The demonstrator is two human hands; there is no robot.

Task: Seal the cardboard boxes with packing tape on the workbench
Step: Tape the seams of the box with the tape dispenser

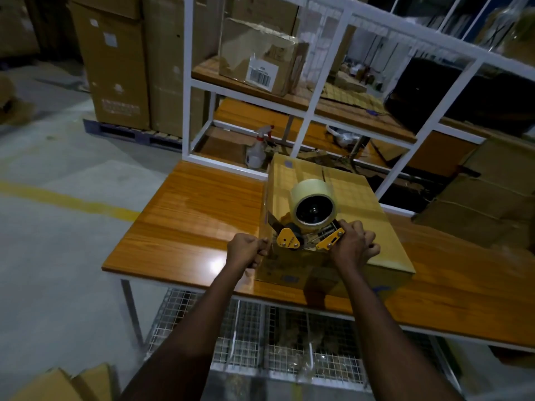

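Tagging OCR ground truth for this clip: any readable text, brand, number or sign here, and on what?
Nothing is legible enough to quote.
On the barcode label of the shelf box: bars visible, print too small.
On the tall cartons at left: printed marks and white stickers, blurred.
On the tape dispenser, yellow plate: small print, unreadable.
On the box on the workbench, near side: bluish mark, blurred.

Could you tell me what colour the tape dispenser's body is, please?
The tape dispenser is yellow; head view.
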